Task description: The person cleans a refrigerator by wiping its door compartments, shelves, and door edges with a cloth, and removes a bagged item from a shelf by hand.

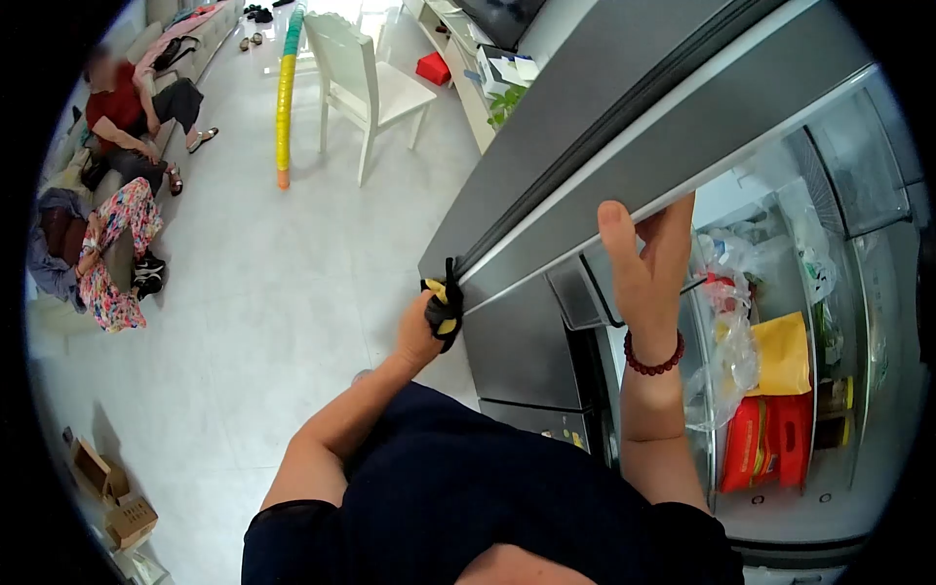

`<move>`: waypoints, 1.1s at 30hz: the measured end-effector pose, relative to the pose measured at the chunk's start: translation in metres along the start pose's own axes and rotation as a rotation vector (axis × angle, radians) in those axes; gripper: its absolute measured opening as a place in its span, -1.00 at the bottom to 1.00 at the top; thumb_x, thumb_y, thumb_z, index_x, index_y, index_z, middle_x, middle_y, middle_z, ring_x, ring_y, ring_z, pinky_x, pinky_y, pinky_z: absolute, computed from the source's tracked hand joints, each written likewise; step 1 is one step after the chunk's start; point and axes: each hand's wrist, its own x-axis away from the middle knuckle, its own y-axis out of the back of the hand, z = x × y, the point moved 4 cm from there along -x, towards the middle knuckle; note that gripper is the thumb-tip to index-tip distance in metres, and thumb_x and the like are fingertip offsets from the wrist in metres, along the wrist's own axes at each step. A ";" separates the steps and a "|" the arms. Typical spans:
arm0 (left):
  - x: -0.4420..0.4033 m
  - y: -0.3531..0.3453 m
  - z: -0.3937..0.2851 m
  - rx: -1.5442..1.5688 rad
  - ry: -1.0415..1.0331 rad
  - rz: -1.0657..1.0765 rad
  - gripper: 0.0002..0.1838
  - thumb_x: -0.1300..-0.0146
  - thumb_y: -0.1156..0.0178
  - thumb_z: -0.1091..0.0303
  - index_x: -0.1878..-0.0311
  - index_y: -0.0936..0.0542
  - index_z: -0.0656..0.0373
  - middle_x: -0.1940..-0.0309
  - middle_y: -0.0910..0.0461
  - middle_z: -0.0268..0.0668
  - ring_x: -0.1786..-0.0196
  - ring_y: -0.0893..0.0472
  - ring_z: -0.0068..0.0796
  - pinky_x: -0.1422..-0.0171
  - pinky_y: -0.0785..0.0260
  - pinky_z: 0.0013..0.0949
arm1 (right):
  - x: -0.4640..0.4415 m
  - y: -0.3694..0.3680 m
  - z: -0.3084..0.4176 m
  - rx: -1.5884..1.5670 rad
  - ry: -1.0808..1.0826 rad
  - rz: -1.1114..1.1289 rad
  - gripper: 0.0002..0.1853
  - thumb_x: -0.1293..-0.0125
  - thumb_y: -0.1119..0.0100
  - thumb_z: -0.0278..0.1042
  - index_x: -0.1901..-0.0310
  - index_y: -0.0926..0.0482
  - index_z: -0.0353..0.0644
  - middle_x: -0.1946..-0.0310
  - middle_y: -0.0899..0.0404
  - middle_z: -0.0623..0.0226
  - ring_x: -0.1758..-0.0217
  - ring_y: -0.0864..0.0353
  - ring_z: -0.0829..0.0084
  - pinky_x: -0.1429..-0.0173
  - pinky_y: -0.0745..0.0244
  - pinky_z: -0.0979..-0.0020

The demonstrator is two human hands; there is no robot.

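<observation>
My left hand [421, 330] is closed around a small black and yellow bundle [445, 310], close to the end of the grey refrigerator door [702, 127]. Exactly what the bundle is, I cannot make out. My right hand [645, 261], with a dark red bead bracelet on the wrist, grips the edge of that door. Its thumb lies on the outer side and the fingers go behind, partly hidden. The refrigerator stands open on the right. Inside are clear plastic bags [736, 361], a yellow packet [783, 356] and a red package [751, 444].
A white chair [366, 93] stands on the pale floor, beside a long yellow and green tube [285, 112]. Two people sit on a sofa at the left. Cardboard boxes [130, 522] lie at the lower left. A cabinet [478, 107] with a plant is behind the door.
</observation>
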 end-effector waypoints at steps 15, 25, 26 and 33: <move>-0.096 0.027 -0.247 0.145 -0.872 -0.206 -0.57 0.04 -0.45 0.32 0.08 -0.55 0.18 0.17 -0.61 -0.10 0.14 -0.63 0.03 0.08 -0.48 -0.21 | -0.003 0.009 0.004 0.127 -0.024 0.056 -0.44 -0.48 0.02 0.13 -0.14 -0.33 -0.30 0.21 -0.61 0.01 0.23 -0.66 0.11 0.13 -0.52 0.25; -0.124 0.049 -0.350 -0.013 -1.070 -0.113 -0.59 0.04 -0.46 0.38 0.13 -0.51 0.21 0.27 -0.51 -0.14 0.26 -0.55 -0.01 0.21 -0.41 -0.27 | -0.006 0.018 -0.003 -0.007 -0.043 0.122 -0.62 -0.47 -0.05 -0.08 0.07 -0.34 -0.30 0.28 -0.58 -0.04 0.19 -0.69 0.03 0.13 -0.55 0.23; -0.134 0.053 -0.370 -0.155 -1.207 -0.171 -0.59 0.03 -0.46 0.37 0.12 -0.51 0.20 0.26 -0.51 -0.12 0.24 -0.57 0.00 0.20 -0.42 -0.25 | -0.008 0.016 -0.004 -0.028 -0.009 0.121 -0.63 -0.47 -0.04 -0.08 0.07 -0.33 -0.29 0.28 -0.58 -0.04 0.19 -0.69 0.03 0.13 -0.55 0.22; -0.204 0.077 -0.541 0.047 -1.256 -0.238 -0.62 -0.17 -0.36 0.34 -0.04 -0.55 0.21 0.11 -0.59 -0.06 0.03 -0.61 -0.02 -0.12 -0.41 -0.24 | -0.012 0.010 -0.001 0.046 -0.033 0.162 -0.48 -0.26 -0.32 0.04 0.13 -0.35 -0.26 0.30 -0.59 0.08 0.27 -0.66 0.18 0.18 -0.57 0.26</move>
